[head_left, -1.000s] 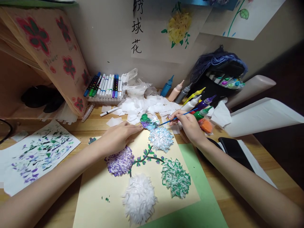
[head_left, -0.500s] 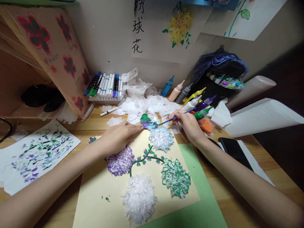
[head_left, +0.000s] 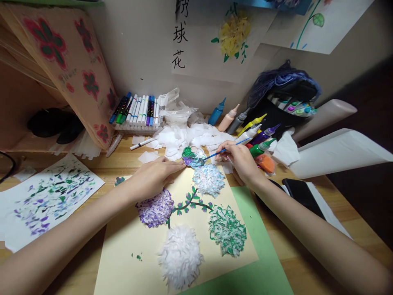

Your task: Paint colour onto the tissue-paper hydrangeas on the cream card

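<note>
Right hand (head_left: pixel 240 160) pinches a slim blue paintbrush (head_left: pixel 215 154), its tip at the round, paint-smeared palette (head_left: pixel 193 157) toward the surface's (head_left: pixel 123 162) far edge. I see the left hand (head_left: pixel 155 175) touching the palette's rim, its openness unclear.

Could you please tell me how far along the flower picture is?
The purple flower, blue flower and green flower look coloured. In hand: the right hand holds a brush at the palette; the left hand is at its edge. The white flower shows no colour, so it is probably what is left.
</note>
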Available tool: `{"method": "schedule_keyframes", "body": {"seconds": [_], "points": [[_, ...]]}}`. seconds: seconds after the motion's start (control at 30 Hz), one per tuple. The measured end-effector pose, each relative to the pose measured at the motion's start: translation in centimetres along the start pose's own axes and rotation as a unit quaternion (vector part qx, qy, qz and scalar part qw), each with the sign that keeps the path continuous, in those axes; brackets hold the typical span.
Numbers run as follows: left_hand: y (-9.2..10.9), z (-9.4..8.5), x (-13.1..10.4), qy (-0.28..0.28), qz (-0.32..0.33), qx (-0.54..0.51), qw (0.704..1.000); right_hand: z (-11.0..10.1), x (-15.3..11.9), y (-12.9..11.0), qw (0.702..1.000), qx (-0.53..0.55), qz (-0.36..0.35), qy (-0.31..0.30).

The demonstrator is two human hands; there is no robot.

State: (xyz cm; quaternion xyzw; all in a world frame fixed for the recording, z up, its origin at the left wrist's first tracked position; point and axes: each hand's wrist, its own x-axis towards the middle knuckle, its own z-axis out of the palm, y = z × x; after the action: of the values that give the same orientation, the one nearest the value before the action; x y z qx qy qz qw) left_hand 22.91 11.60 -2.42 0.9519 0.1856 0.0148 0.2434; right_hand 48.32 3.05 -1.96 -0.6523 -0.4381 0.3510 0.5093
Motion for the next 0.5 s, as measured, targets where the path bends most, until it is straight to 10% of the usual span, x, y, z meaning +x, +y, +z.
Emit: {"method": "schedule_keyframes", "body": {"seconds": [0.5], "points": [[-0.1, 0.0, 0.0, -0.006, -0.003, 0.0, 1.0, 0.0, 0.0, 0.1, 1.0, -0.022, -0.004, 0.0]]}}
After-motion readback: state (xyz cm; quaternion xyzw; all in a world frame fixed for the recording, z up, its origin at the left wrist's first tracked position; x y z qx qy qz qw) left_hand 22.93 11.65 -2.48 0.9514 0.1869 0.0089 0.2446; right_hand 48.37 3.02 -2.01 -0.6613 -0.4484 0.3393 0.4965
